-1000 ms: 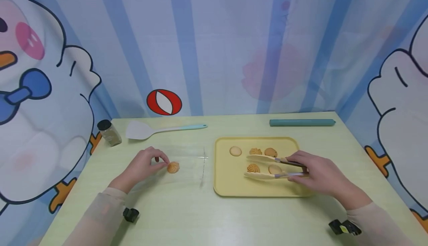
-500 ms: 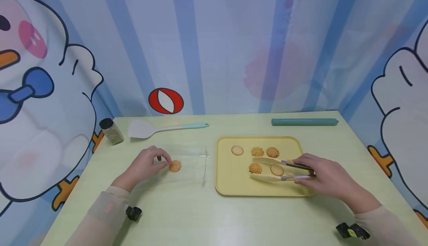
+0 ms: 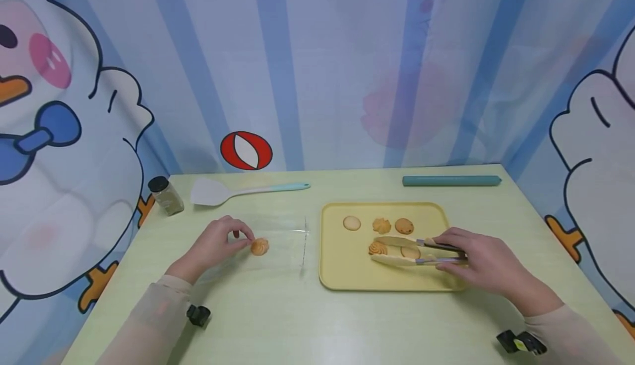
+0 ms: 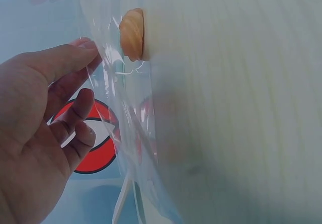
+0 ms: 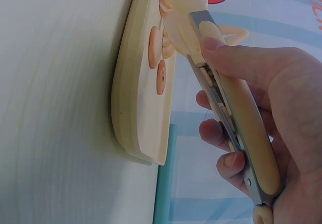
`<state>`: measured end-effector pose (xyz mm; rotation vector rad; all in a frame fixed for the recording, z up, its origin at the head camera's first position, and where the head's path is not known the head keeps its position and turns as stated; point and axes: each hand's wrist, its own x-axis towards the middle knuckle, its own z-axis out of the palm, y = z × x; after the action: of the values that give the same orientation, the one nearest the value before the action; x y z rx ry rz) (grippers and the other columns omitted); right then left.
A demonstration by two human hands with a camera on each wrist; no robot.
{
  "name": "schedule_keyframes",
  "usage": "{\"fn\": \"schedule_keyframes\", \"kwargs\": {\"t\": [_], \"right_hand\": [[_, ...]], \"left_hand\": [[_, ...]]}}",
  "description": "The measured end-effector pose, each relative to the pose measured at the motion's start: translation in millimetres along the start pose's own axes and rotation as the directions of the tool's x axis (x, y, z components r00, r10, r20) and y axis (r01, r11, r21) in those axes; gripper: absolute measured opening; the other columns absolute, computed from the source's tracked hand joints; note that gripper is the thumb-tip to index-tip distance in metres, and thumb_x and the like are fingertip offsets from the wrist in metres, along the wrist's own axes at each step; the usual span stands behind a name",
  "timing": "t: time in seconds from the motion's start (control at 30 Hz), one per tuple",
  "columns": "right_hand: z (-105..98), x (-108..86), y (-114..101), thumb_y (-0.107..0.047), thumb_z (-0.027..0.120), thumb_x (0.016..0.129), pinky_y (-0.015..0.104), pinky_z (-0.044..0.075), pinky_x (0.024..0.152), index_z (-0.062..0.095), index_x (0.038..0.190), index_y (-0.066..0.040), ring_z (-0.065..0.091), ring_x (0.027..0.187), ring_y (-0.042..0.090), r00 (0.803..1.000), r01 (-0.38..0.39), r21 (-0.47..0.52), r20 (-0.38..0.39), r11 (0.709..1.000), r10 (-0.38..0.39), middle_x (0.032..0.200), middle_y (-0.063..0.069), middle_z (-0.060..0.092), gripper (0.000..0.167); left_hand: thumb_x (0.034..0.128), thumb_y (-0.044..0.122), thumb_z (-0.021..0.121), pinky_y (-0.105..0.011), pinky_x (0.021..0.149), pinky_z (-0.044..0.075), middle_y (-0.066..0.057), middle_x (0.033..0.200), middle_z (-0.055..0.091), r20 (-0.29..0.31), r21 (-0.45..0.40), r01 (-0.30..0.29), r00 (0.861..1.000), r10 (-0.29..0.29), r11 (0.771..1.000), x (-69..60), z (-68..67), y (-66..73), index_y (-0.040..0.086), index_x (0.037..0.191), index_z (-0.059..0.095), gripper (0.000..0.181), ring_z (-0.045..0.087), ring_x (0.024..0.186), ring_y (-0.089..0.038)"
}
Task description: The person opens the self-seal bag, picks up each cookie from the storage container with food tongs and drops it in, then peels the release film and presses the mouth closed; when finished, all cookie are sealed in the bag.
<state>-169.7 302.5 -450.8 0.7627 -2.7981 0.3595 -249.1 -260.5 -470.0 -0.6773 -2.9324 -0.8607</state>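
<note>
My left hand (image 3: 213,248) pinches the edge of a clear plastic bag (image 4: 111,78) between thumb and fingertips. A swirled cookie (image 3: 259,246) lies inside the bag, close to those fingertips. In my right hand (image 3: 483,257) are cream-tipped tongs (image 5: 246,113), gripped around their handle over the yellow tray (image 3: 347,274). Their two tips stand on either side of another swirled cookie (image 3: 378,248); whether they touch it I cannot tell. A plain round cookie (image 3: 410,252) sits between the tong arms, partly hidden.
Along the tray's back lie a pale round cookie (image 3: 351,223), a flower-shaped cookie (image 3: 381,225) and a dotted cookie (image 3: 404,226). A spatula (image 3: 210,192), a black-lidded jar (image 3: 166,196) and a teal stick-like roll (image 3: 451,181) line the table's far side.
The tongs' tips have drawn closer together around the swirled cookie, after shifting slightly relative to it. My left hand stays at the bag with its cookie unmoved.
</note>
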Motion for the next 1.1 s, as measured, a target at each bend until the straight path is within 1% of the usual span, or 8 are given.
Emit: {"fn": "schedule_keyframes", "kwargs": {"t": [0.27, 0.43, 0.57, 0.67, 0.8, 1.0, 1.1], "right_hand": [[3, 10.4, -5, -0.039, 0.085, 0.084, 0.023, 0.047, 0.058, 0.075, 0.123, -0.024, 0.054, 0.069, -0.012, 0.999, 0.023, 0.006, -0.034, 1.000, -0.023, 0.114, -0.007, 0.071, 0.043], [8, 21.9, -15, -0.039, 0.085, 0.084, 0.025, 0.046, 0.059, 0.075, 0.121, -0.022, 0.052, 0.068, -0.011, 0.998, 0.044, 0.027, -0.044, 0.999, -0.043, 0.112, -0.006, 0.071, 0.042], [16, 32.5, -23, -0.039, 0.084, 0.085, 0.023, 0.044, 0.058, 0.073, 0.121, -0.022, 0.049, 0.067, -0.011, 0.996, 0.069, 0.060, -0.051, 0.996, -0.066, 0.111, -0.008, 0.070, 0.041], [21, 42.4, -29, -0.040, 0.084, 0.085, 0.023, 0.043, 0.058, 0.072, 0.121, -0.023, 0.048, 0.067, -0.010, 0.994, 0.092, 0.063, -0.071, 0.994, -0.088, 0.110, -0.009, 0.070, 0.041], [25, 57.1, -37, -0.041, 0.084, 0.085, 0.023, 0.044, 0.059, 0.072, 0.120, -0.021, 0.050, 0.067, -0.007, 0.988, 0.132, 0.070, -0.091, 0.989, -0.125, 0.110, -0.009, 0.070, 0.041], [29, 77.1, -51, -0.042, 0.085, 0.084, 0.026, 0.048, 0.063, 0.074, 0.120, -0.020, 0.058, 0.072, 0.001, 0.980, 0.175, 0.080, -0.109, 0.981, -0.166, 0.110, -0.010, 0.071, 0.044], [33, 86.8, -58, -0.042, 0.085, 0.084, 0.027, 0.049, 0.063, 0.074, 0.120, -0.021, 0.061, 0.074, 0.003, 0.980, 0.183, 0.092, -0.098, 0.979, -0.174, 0.110, -0.011, 0.071, 0.044]], "left_hand": [[0.0913, 0.009, 0.078, -0.036, 0.079, 0.048, 0.010, 0.094, 0.073, 0.003, -0.003, 0.012, 1.000, -0.012, 1.000, 1.6, -1.0, 1.2, 0.022, 0.093, 0.078, 0.013, 0.057, 0.087, -0.015], [0.0913, 0.010, 0.078, -0.035, 0.078, 0.048, 0.009, 0.094, 0.073, -0.005, 0.001, 0.006, 1.000, -0.006, 1.000, 0.5, -1.8, 2.5, 0.022, 0.093, 0.078, 0.012, 0.057, 0.087, -0.015], [0.0914, 0.010, 0.078, -0.036, 0.078, 0.048, 0.009, 0.094, 0.073, -0.007, -0.005, -0.001, 1.000, 0.001, 1.000, -0.1, -0.6, 1.4, 0.022, 0.093, 0.078, 0.012, 0.057, 0.087, -0.015], [0.0913, 0.009, 0.078, -0.036, 0.078, 0.049, 0.010, 0.094, 0.073, -0.005, -0.006, -0.007, 1.000, 0.007, 1.000, -0.4, -0.5, -0.3, 0.023, 0.093, 0.078, 0.014, 0.057, 0.087, -0.015], [0.0909, 0.008, 0.078, -0.036, 0.079, 0.049, 0.011, 0.094, 0.073, -0.014, -0.006, -0.007, 1.000, 0.007, 1.000, -1.7, -0.5, -2.2, 0.025, 0.092, 0.077, 0.017, 0.057, 0.087, -0.014], [0.0912, 0.011, 0.079, -0.037, 0.079, 0.050, 0.010, 0.095, 0.073, -0.020, -0.004, -0.013, 1.000, 0.013, 1.000, -1.2, -1.5, -0.8, 0.026, 0.093, 0.077, 0.015, 0.058, 0.087, -0.015], [0.0915, 0.011, 0.078, -0.037, 0.080, 0.050, 0.009, 0.095, 0.073, -0.016, -0.001, -0.005, 1.000, 0.005, 1.000, -0.8, -2.0, 0.5, 0.025, 0.093, 0.077, 0.014, 0.057, 0.087, -0.014]]}}
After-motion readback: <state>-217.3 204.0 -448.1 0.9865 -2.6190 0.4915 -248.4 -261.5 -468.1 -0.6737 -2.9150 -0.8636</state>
